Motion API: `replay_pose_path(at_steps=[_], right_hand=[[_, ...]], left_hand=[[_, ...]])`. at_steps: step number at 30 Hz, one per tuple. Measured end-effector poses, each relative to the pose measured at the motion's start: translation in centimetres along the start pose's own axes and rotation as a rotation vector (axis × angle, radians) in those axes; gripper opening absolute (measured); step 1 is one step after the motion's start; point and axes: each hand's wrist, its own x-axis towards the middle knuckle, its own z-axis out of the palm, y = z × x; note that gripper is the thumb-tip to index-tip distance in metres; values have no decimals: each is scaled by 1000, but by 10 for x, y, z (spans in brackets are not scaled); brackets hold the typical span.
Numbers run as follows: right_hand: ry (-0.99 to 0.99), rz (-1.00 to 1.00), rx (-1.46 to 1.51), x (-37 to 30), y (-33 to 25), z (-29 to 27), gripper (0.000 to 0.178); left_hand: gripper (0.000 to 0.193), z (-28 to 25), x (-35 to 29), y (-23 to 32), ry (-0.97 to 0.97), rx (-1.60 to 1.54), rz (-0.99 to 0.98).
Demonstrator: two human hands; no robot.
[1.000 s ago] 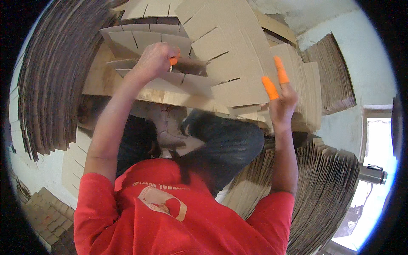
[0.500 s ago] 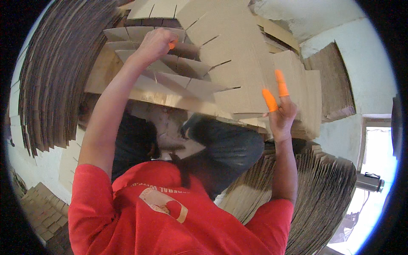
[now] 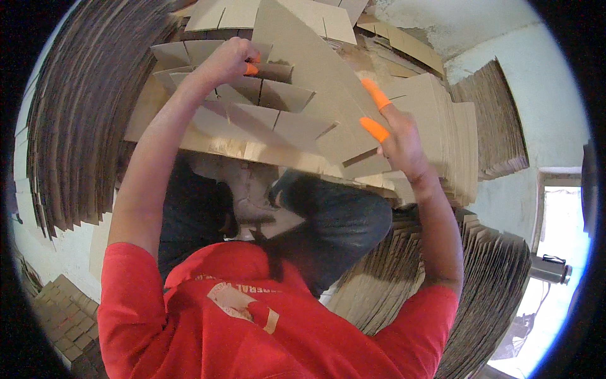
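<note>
My left hand (image 3: pixel 237 58) is closed at the upper edges of several slotted cardboard dividers (image 3: pixel 287 95), which stand in rows on the work surface. It appears to pinch one of them, though its fingertips are partly hidden. My right hand (image 3: pixel 401 142) is at the right edge of a large slotted cardboard sheet (image 3: pixel 309 76) that leans up beside the dividers. Two fingers with orange finger covers lie over that edge, and the hand grips the sheet there; its thumb is mostly hidden. Orange covers also show on my left hand.
A stack of flat cardboard sheets (image 3: pixel 435 126) lies right of my right hand. Tall cardboard piles stand at the left (image 3: pixel 82 120) and lower right (image 3: pixel 480 284). Another pile (image 3: pixel 495 120) leans by the wall. More slotted pieces (image 3: pixel 221 16) lie at the far side.
My right hand has moved left, onto the large sheet's edge. The sheet's right side has lifted and shifted left, uncovering pieces behind it. My left hand stays at the dividers.
</note>
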Motion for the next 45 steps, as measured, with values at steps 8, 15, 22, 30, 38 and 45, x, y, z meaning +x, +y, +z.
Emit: replay_pose_path(at_steps=[8,15,22,30,38,45], right_hand=[[-254,275,87,22,-12,-8,64],[-121,121,132,2,-8,3,63],[-230,129,111,20,-18,-5,66],[-124,-98,-69,15,-2,8,62],[-22,-171,-106,-9,1,1,40],[-31,234,8,-36,9,41,41]], left_hand=[[16,1,0,8,-67,116,-158],[40,0,-6,22,267,195,146],[25,3,-29,99,-270,83,91],[20,44,-41,122,-224,-43,63],[9,20,-30,134,-256,120,26],[10,24,-36,128,-225,63,80]])
